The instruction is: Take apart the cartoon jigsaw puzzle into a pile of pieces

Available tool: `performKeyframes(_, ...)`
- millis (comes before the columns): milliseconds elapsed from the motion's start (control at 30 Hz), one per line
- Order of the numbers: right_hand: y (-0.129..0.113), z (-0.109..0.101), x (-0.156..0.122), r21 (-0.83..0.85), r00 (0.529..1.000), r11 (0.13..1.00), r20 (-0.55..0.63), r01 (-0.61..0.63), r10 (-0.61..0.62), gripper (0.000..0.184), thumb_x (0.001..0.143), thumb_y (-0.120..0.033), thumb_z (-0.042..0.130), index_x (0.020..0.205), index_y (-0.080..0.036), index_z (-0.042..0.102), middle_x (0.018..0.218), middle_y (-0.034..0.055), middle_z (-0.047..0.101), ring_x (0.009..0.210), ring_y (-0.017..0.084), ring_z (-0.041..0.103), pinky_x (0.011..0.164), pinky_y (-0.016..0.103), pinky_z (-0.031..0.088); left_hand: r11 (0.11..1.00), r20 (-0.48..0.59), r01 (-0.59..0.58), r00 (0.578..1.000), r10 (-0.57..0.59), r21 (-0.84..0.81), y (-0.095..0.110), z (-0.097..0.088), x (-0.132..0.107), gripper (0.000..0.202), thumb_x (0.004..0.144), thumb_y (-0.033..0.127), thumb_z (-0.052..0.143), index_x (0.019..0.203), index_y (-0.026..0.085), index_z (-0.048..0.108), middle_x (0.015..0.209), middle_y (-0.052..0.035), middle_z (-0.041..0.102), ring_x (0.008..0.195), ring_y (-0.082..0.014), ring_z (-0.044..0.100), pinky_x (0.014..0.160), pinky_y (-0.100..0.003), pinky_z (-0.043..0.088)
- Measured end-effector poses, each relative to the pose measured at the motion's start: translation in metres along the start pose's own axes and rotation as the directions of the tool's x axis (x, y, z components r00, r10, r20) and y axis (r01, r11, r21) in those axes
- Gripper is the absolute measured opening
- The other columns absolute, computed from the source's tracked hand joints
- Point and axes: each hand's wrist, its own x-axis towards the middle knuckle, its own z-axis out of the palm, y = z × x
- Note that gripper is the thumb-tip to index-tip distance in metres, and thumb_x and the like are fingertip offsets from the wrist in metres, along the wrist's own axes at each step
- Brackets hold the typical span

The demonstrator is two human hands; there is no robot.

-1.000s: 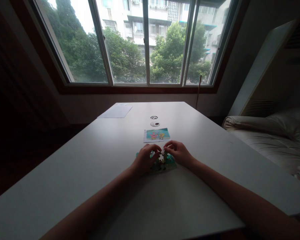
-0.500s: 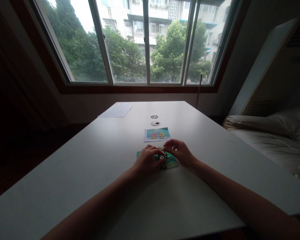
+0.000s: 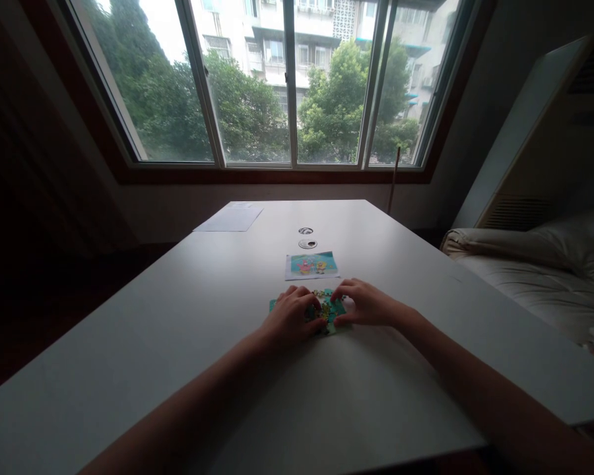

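From the head view, uneven pressing could buckle the puzzle (image 3: 329, 309) or pop pieces loose, as it lies partly under our curled left hand (image 3: 292, 313), whose grip we cannot tell, and our right hand (image 3: 362, 305) spans its right side, thumb and fingertips wide. Against the earlier frame, our right fingers spread wider and sit nearer us.

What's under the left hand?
The jigsaw puzzle: a teal edge peeks out beyond the left hand, and teal and yellow pieces show between the hands. The part beneath the palm and fingers is covered, so its pieces can't be made out.
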Motion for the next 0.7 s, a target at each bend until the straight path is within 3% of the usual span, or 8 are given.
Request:
performKeyframes(100, 0.0008, -0.0014, -0.0015, 0.059, 0.996, 0.998, 0.085, -0.033, 0.028, 0.052, 0.058, -0.052, 0.068, 0.099, -0.022, 0.057, 0.101, 0.0062, 0.053, 0.092, 0.021, 0.05, 0.078, 0.031, 0.041, 1.0, 0.018, 0.0, 1.0, 0.0, -0.026, -0.0006, 0.0009, 0.0001, 0.022, 0.072, 0.038, 0.06, 0.087, 0.022, 0.056, 0.094, -0.0031, 0.054, 0.092, -0.0218, 0.045, 0.078, -0.034, 0.039)
performKeyframes(500, 0.0042, -0.0029, -0.0006, 0.12, 0.954, 0.973, 0.249, -0.2, 0.165, 0.061, 0.055, -0.054, 0.068, 0.103, -0.02, 0.05, 0.094, 0.0047, 0.05, 0.084, 0.018, 0.048, 0.072, 0.028, 0.04, 0.998, 0.054, -0.053, 0.997, 0.054, -0.018, 0.0041, -0.0026, -0.0011, 0.015, 0.075, 0.033, 0.053, 0.086, 0.023, 0.053, 0.09, -0.0011, 0.057, 0.092, -0.0223, 0.043, 0.076, -0.035, 0.035)
performKeyframes(700, -0.0009, -0.0046, -0.0006, 0.071, 0.953, 0.973, 0.231, -0.218, 0.197, 0.057, 0.055, -0.054, 0.067, 0.096, -0.019, 0.05, 0.091, 0.0053, 0.053, 0.081, 0.019, 0.049, 0.067, 0.027, 0.039, 0.996, 0.02, -0.068, 0.998, 0.067, 0.055, 0.0065, -0.0009, -0.0009, 0.011, 0.078, 0.031, 0.05, 0.084, 0.024, 0.056, 0.088, -0.002, 0.054, 0.09, -0.0219, 0.043, 0.076, -0.036, 0.034)
